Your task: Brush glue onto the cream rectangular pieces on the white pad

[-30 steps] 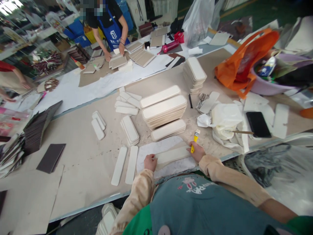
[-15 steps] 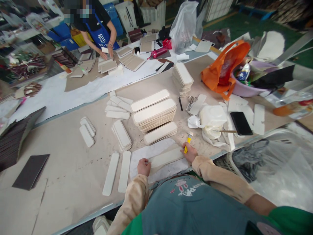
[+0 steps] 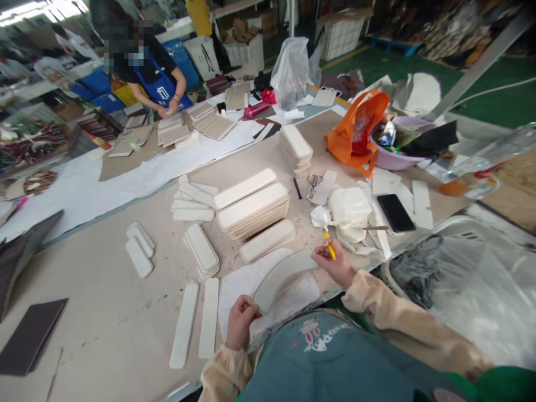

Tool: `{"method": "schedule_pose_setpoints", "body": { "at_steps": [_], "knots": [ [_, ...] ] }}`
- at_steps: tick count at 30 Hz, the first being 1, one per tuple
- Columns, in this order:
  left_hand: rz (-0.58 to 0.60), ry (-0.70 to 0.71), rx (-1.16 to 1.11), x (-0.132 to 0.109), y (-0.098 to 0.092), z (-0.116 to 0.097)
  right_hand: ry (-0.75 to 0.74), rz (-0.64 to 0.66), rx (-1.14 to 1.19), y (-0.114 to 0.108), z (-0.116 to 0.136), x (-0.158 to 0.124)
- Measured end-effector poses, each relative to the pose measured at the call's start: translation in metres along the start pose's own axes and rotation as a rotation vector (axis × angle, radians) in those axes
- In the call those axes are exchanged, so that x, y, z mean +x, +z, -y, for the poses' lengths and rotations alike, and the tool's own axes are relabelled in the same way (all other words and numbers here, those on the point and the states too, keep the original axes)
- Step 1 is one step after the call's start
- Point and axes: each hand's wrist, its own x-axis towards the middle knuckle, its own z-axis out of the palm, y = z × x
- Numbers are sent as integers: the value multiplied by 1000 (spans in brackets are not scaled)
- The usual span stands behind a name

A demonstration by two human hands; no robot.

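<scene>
A long pale strip [image 3: 277, 274] with rounded ends is bowed upward between my hands. My left hand [image 3: 242, 322] pinches its left end. At the other end, the fingertips of my right hand [image 3: 337, 264] are closed on the strip. That same hand also keeps a small yellow-handled brush [image 3: 330, 249] in its grip. Under the strip lies a white sheet [image 3: 302, 289]. Two flat pale strips [image 3: 184, 324] lie side by side left of the sheet. Just beyond it stand stacks of similar strips [image 3: 254, 215].
Smaller pale pieces [image 3: 193, 214] lie left of the stacks. To the right are a white tub [image 3: 350, 205], scissors [image 3: 314, 184], a black phone [image 3: 396, 213] and an orange bag [image 3: 355, 134]. A co-worker [image 3: 154, 78] handles pieces across the table. A basket with plastic [image 3: 460, 285] stands at right.
The strip, nearly flat on the sheet before, is now lifted and bent into an arch. My hands have risen with its ends. The camera view has shifted.
</scene>
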Motion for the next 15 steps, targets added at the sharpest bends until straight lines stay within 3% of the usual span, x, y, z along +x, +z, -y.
{"method": "schedule_pose_setpoints", "body": {
  "at_steps": [5, 9, 11, 15],
  "knots": [
    [374, -12, -291, -30, 4, -45, -111, 165, 156, -14, 95, 11],
    [601, -88, -316, -28, 13, -68, -170, 327, 220, -11, 144, 24],
    [621, -77, -228, -23, 22, -74, -202, 315, 227, -7, 154, 33],
    [518, -43, -162, -20, 44, -78, -234, 156, 148, -4, 156, 42]
  ]
}}
